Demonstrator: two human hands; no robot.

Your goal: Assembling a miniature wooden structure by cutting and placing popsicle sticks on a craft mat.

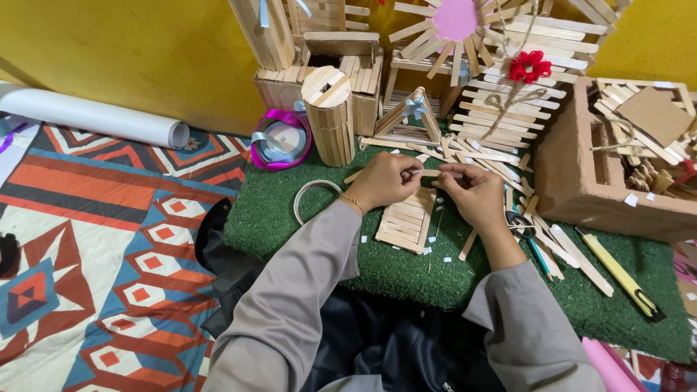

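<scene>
From the head cam, left hand [388, 181] and right hand [472, 190] both pinch one thin craft stick [427, 173] over the stick panel [406, 219] on the green turf mat [406, 268], so squeezing unevenly could probably snap or drop it.

Left hand [385, 181], right hand [473, 190] meeting, fingertips pinched.

green turf mat [406, 272] | stick panel [406, 221] | yellow cutter [621, 274] | ribbon spool [280, 139]
</scene>
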